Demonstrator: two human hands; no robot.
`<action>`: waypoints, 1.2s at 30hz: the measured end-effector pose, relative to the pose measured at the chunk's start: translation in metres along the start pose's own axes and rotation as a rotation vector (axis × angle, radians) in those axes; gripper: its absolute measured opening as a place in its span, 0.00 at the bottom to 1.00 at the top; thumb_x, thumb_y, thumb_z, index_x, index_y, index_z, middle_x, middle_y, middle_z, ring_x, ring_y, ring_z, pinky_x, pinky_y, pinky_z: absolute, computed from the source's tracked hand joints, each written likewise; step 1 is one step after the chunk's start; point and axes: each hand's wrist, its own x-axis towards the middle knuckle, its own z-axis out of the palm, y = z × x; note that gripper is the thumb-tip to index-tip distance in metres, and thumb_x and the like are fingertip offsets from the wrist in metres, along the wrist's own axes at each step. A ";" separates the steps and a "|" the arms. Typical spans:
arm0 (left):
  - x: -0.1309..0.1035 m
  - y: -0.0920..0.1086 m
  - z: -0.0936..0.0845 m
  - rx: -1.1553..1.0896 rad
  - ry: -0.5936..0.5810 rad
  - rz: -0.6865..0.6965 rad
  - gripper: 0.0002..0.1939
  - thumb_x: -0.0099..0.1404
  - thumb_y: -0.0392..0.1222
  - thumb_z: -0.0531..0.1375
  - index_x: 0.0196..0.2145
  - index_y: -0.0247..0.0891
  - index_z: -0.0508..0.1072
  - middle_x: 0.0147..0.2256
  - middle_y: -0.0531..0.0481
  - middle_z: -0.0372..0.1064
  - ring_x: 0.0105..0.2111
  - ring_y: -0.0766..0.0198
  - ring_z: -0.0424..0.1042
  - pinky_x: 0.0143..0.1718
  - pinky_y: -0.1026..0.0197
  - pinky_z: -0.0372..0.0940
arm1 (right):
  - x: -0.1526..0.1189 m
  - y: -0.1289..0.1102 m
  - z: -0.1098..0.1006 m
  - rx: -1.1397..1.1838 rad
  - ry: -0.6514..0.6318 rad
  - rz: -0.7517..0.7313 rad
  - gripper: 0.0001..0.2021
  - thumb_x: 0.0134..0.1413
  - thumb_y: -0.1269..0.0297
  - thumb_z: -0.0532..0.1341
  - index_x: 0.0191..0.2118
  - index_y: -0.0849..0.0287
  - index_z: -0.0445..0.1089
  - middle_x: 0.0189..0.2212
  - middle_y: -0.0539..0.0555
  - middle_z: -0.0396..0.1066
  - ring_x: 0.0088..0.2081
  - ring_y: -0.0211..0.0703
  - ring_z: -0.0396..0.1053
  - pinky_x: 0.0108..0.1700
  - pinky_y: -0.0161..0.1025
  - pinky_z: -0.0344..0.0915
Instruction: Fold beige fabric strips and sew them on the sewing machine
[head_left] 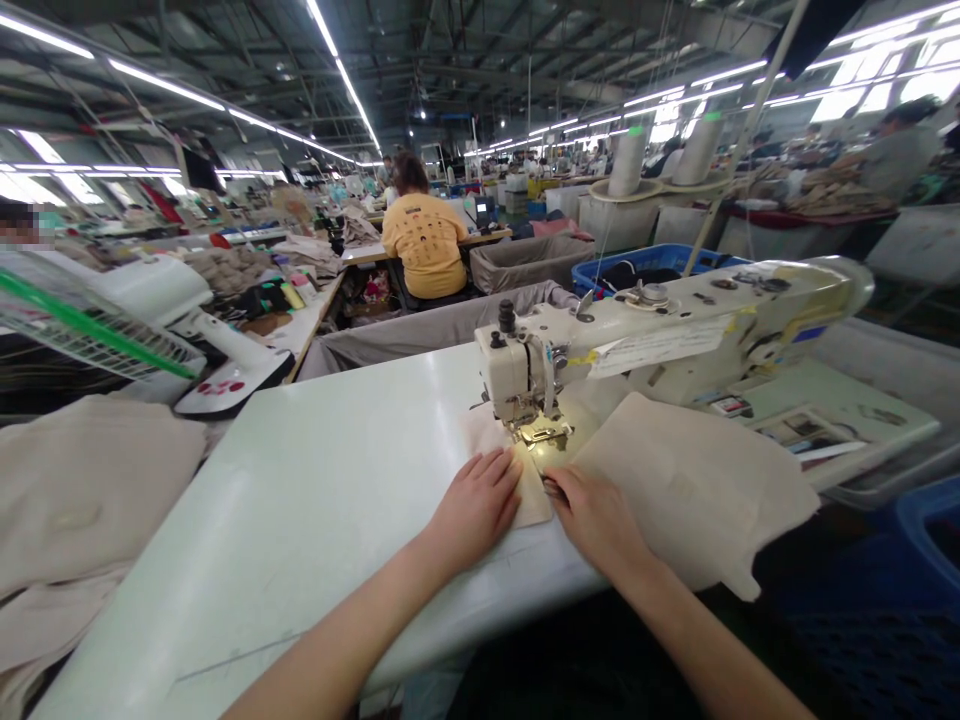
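Observation:
My left hand (480, 500) lies flat on a narrow beige fabric piece (534, 503), its fingers stretched toward the needle area of a sewing machine (517, 375). Just right of that piece, my right hand (596, 515) is closed, thumb and fingers pinched around something small and dark that I cannot make out. The fabric's far end reaches the lit presser foot (544, 435). Beside my right hand, a larger beige cloth panel (690, 480) spreads over the table and hangs past its front edge.
The pale green tabletop (337, 480) extends left. More beige cloth (90, 490) is piled at far left, near a white fan (157, 300). Behind the table stand a grey cloth-lined bin (397, 335) and a blue basket (589, 275). A person in a yellow shirt (425, 245) sits ahead.

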 end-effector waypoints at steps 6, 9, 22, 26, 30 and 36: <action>-0.001 -0.001 -0.001 0.004 -0.002 0.013 0.20 0.73 0.40 0.53 0.60 0.33 0.66 0.62 0.38 0.63 0.62 0.46 0.63 0.62 0.41 0.62 | 0.001 0.000 0.001 0.021 0.025 0.000 0.11 0.67 0.71 0.57 0.51 0.56 0.73 0.44 0.55 0.77 0.43 0.48 0.76 0.41 0.37 0.68; -0.002 -0.001 0.002 0.004 0.003 0.004 0.20 0.73 0.40 0.53 0.60 0.33 0.66 0.62 0.37 0.62 0.62 0.46 0.63 0.63 0.40 0.62 | 0.001 0.000 0.002 0.013 0.028 -0.002 0.11 0.67 0.72 0.58 0.51 0.56 0.73 0.44 0.54 0.77 0.43 0.48 0.76 0.42 0.38 0.68; -0.029 -0.016 -0.010 0.028 -0.015 0.018 0.21 0.75 0.41 0.52 0.63 0.35 0.62 0.64 0.38 0.60 0.64 0.48 0.60 0.63 0.42 0.61 | -0.001 0.005 0.009 -0.011 0.093 -0.042 0.13 0.63 0.75 0.59 0.50 0.57 0.74 0.42 0.54 0.78 0.40 0.49 0.77 0.39 0.39 0.69; -0.048 0.004 -0.030 0.040 -0.066 -0.022 0.21 0.73 0.43 0.56 0.60 0.35 0.65 0.61 0.39 0.64 0.59 0.46 0.65 0.57 0.41 0.67 | -0.003 0.010 0.014 -0.032 0.149 -0.075 0.13 0.62 0.74 0.60 0.50 0.57 0.74 0.41 0.53 0.79 0.39 0.49 0.77 0.38 0.39 0.69; -0.055 0.037 -0.042 0.039 -0.262 -0.094 0.21 0.70 0.39 0.57 0.59 0.37 0.64 0.53 0.41 0.68 0.44 0.51 0.74 0.38 0.50 0.75 | -0.004 0.014 0.018 -0.039 0.173 -0.094 0.13 0.62 0.73 0.60 0.50 0.57 0.74 0.41 0.54 0.79 0.38 0.49 0.77 0.37 0.39 0.69; -0.022 0.010 -0.028 0.131 -0.290 -0.223 0.16 0.74 0.37 0.51 0.56 0.35 0.66 0.51 0.39 0.68 0.42 0.53 0.75 0.38 0.52 0.76 | -0.003 0.014 0.019 0.032 0.177 -0.122 0.12 0.62 0.72 0.58 0.49 0.58 0.74 0.40 0.55 0.79 0.37 0.49 0.77 0.37 0.40 0.71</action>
